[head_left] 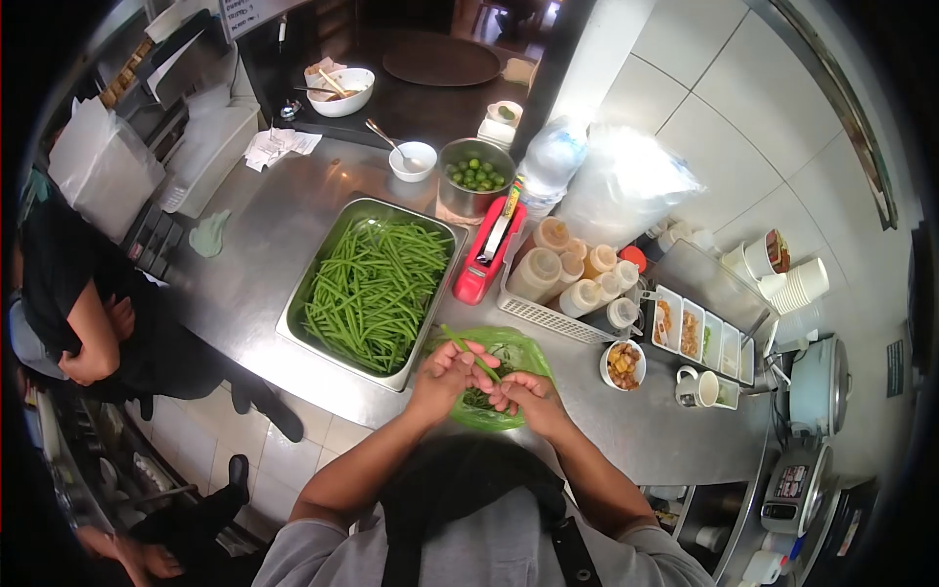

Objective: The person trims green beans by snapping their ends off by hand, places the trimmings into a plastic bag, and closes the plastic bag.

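My left hand (445,380) is closed in a pinch around a long green bean (456,339), which slants up and to the left past the fingertips. Close beside it, my right hand (531,397) has its fingers pinched together at the bean's lower end. Both hands are above an open green plastic bag (528,354) with dark green bits inside, partly covered by my hands. Just beyond, to the left, a deep metal pan (452,256) is heaped with green beans (377,279).
A red tape dispenser (475,281) and a basket (558,324) of squeeze bottles stand right of the pan. Behind are a pot (471,203) of small green citrus and a white bowl (415,166). A bowl of chopped food (623,366) sits rightward. Other people stand at left.
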Demonstrator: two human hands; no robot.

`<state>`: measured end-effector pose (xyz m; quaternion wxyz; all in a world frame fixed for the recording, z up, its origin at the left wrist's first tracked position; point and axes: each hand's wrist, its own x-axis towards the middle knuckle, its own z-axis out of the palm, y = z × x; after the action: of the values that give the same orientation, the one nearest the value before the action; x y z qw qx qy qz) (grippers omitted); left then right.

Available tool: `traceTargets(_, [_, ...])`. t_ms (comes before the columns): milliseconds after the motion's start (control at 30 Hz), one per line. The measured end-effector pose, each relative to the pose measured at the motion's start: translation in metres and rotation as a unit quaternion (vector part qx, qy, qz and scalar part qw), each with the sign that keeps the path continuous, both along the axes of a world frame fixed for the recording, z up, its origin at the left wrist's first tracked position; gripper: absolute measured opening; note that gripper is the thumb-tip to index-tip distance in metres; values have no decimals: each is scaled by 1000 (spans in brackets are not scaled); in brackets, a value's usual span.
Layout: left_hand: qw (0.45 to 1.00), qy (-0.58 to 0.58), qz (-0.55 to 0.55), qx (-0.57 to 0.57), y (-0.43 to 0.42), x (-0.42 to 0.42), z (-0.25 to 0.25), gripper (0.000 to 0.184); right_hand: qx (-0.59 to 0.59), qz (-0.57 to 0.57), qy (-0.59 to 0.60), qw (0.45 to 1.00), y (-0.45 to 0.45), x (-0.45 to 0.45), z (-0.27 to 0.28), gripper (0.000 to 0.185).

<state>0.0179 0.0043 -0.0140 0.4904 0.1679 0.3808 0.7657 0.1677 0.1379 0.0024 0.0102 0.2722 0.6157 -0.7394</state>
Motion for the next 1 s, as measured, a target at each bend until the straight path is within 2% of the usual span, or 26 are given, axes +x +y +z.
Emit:
traceTargets(67, [1000, 2, 4, 10, -1, 4, 1, 19, 1, -29, -21, 999, -2, -1, 0, 23])
traceTargets(133, [989, 146, 15, -11, -3, 14, 6, 19, 2, -57, -40, 998, -4, -1, -8, 23])
traceTargets(167, [968, 247, 6, -44, -7, 19, 9, 20, 106, -48, -54, 992, -5, 2, -19, 22])
traceTargets(200, [968, 248, 7, -45, -8, 19, 8, 20, 210, -39, -67, 975, -7, -1, -18, 21])
traceTargets(233, [911, 411, 21, -16, -8, 19, 6, 22, 209, -38, -66, 975, -9, -2, -15, 21])
traceTargets(267, [826, 563, 33, 14, -7, 18, 2, 25, 310, -39, -59, 948, -12, -3, -11, 17])
traceTargets(300, [819, 573, 23, 4, -8, 19, 2, 31, 408, -39, -52, 911, -14, -5, -6, 17])
traceTargets(400, [801, 597, 37, 19, -11, 14, 3, 28, 437, -53, -41, 897, -17, -4, -9, 15])
traceTargets(533, [835, 538, 100, -55, -22, -7, 10, 26, 411, -47, -79, 907, -11, -1, -10, 17])
traceTargets(600, [845, 483, 185, -136, -25, -28, 20, 19, 388, -29, -134, 911, -7, 1, -8, 17])
traceTargets(667, [777, 546, 220, -225, -25, -62, 39, 19, 408, -32, -99, 907, -7, 1, -9, 17])
traceTargets(733, [720, 582, 274, -259, -24, -107, 33, 21, 415, -14, -100, 904, -7, 1, -5, 15])
traceTargets(800, [655, 622, 279, -326, -23, -146, 43, 23, 443, 8, -101, 891, -4, 1, -5, 16])
traceTargets(867, [598, 684, 255, -331, -20, -185, 37, 23, 468, 31, -100, 877, -2, 1, -8, 18])
traceTargets(933, [607, 684, 230, -331, -18, -209, 19, 23, 545, 20, -56, 837, -1, 1, -12, 22])
traceTargets(1000, [618, 684, 206, -328, -13, -210, 13, 22, 543, 31, -63, 837, 1, 0, -10, 23])
